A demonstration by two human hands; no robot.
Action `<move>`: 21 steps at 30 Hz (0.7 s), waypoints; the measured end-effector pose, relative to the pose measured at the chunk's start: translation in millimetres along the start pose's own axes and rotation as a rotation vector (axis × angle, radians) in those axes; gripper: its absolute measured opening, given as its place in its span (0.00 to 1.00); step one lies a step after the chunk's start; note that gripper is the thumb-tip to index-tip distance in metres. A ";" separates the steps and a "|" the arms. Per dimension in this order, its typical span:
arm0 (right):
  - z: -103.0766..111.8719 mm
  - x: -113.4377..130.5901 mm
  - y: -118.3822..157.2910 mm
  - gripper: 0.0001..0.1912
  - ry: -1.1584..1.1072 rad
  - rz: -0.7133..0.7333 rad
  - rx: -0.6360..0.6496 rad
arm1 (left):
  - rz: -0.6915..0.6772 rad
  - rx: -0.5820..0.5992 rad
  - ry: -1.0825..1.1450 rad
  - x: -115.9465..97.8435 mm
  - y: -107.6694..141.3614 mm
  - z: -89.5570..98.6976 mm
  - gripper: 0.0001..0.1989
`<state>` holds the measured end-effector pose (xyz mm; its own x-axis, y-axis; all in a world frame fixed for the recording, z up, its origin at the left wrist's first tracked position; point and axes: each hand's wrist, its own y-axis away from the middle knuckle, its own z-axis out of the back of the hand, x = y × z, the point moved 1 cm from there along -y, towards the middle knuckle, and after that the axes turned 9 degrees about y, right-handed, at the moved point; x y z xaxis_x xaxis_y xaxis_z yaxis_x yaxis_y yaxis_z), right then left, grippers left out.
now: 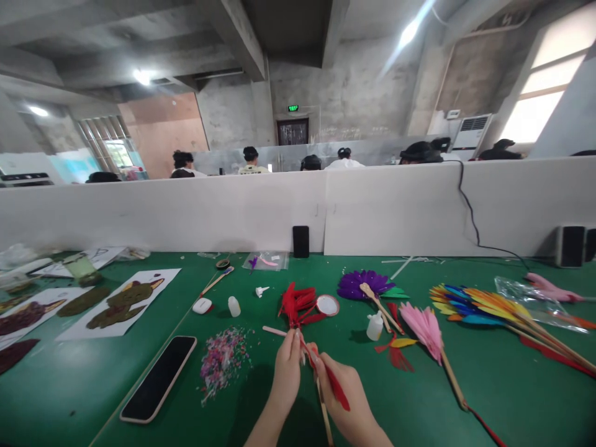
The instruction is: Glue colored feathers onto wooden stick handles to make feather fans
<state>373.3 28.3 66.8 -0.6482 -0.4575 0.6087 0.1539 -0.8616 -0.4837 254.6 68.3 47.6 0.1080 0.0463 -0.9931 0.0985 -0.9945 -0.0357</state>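
Note:
My left hand [287,367] pinches the base of a red feather fan [294,303], whose feathers spread away from me over the green table. My right hand [345,394] is closed close beside it, fingers around a red feather [338,388] that points back toward me. A thin wooden stick [325,415] runs down below both hands. Fingers hide the spot where stick and feathers meet. Just left of the fan's base lies a flat pale pink strip [274,331]. A round white lid-like dish with a red rim [328,305] sits at the fan's right side.
Left lie a phone [158,380], a heap of colourful bits [224,360] and a small white bottle [233,306]. Right are another glue bottle [374,326], a purple fan [365,284], a pink fan [421,328] and multicoloured feather fans [484,304]. A white partition [233,214] borders the table's far side.

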 end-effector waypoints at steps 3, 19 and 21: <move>-1.3 2.3 6.9 0.16 -0.057 -0.072 0.015 | -0.010 -0.037 -0.029 -5.0 6.7 -2.5 0.24; 28.9 16.4 51.7 0.26 -0.382 -0.347 0.025 | 0.024 0.213 -0.064 -27.8 52.5 3.3 0.20; 28.2 19.0 55.9 0.27 -0.361 -0.356 0.031 | 0.000 0.204 -0.108 -26.8 56.2 3.5 0.22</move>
<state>390.6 -34.7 69.1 -0.3659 -0.1767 0.9137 -0.0036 -0.9815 -0.1912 253.7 10.8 71.8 0.0006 0.0465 -0.9989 -0.1046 -0.9934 -0.0463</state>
